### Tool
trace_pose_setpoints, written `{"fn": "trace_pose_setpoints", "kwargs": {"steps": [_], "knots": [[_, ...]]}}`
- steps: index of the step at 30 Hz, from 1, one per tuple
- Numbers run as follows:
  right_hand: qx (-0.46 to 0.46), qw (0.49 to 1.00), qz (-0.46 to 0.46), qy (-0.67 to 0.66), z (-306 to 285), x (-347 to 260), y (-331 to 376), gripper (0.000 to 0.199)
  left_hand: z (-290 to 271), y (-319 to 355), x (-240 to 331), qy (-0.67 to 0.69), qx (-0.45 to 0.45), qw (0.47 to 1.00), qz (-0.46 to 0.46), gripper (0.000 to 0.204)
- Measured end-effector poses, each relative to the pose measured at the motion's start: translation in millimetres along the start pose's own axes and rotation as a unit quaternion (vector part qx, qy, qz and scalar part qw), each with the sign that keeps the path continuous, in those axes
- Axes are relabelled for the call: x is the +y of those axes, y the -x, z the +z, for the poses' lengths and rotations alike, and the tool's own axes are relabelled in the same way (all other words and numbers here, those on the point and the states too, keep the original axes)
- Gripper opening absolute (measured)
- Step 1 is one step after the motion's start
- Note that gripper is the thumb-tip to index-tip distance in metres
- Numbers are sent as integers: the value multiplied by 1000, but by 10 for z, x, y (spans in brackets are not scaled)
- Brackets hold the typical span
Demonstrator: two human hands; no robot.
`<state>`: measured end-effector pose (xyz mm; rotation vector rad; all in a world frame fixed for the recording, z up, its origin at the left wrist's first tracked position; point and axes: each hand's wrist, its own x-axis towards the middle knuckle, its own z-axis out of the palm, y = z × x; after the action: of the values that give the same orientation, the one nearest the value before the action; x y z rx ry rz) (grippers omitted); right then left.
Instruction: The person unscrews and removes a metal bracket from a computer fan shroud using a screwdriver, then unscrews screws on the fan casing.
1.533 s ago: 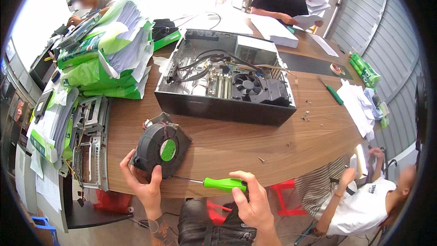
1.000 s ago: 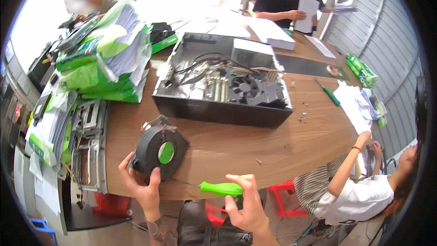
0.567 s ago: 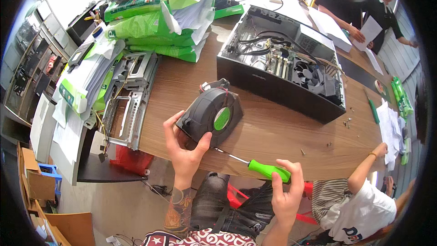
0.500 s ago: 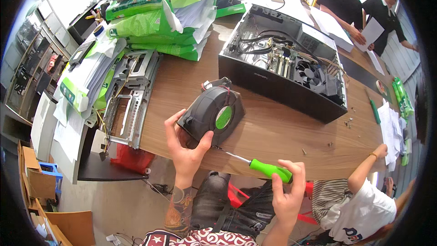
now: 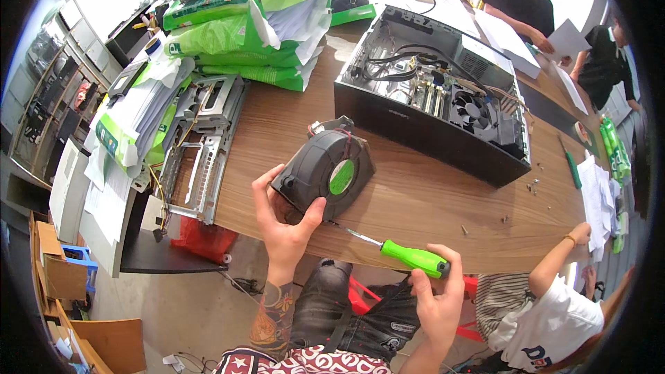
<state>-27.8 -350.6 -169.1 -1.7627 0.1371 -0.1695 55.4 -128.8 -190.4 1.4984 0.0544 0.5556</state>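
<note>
My left hand (image 5: 285,232) is closed around the near left side of a black blower fan (image 5: 315,170) with a round green label, thumb on its front edge. The fan is tilted up at the table's near edge. In my right hand (image 5: 440,298), the fingers and thumb grip the bright green handle of a screwdriver (image 5: 414,258). Its metal shaft points left, and the tip meets the fan's lower edge near my left thumb; the exact contact is too small to make out. Behind the fan lies an opened black computer case (image 5: 415,129) with cables and a cooling fan inside.
Loose screws (image 5: 465,229) lie on the table to the right. A metal bracket frame (image 5: 201,159) and stacked green paper packs (image 5: 242,41) stand at the left. Beyond the screws is another screwdriver (image 5: 573,168). A co-worker's hand (image 5: 580,233) rests by papers; other people stand farther back.
My right fingers have shifted slightly on the screwdriver handle, and its dark end shows more. The fan stays in place. The farthest person at the upper right has moved right and leaned lower.
</note>
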Motion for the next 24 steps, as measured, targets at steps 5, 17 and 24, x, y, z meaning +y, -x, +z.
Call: {"fn": "trace_pose_setpoints", "kwargs": {"steps": [5, 17, 24], "knots": [[-3, 999, 25, -47, 36, 39, 8, 33, 1, -10, 3, 7, -1, 1000, 4, 65], [58, 998, -37, 1, 122, 63, -23, 36, 0, -3, 9, -4, 3, 1000, 6, 64], [28, 986, -160, 36, 63, 218, -22, 30, -9, -16, -25, -1, 3, 1000, 8, 65]]}}
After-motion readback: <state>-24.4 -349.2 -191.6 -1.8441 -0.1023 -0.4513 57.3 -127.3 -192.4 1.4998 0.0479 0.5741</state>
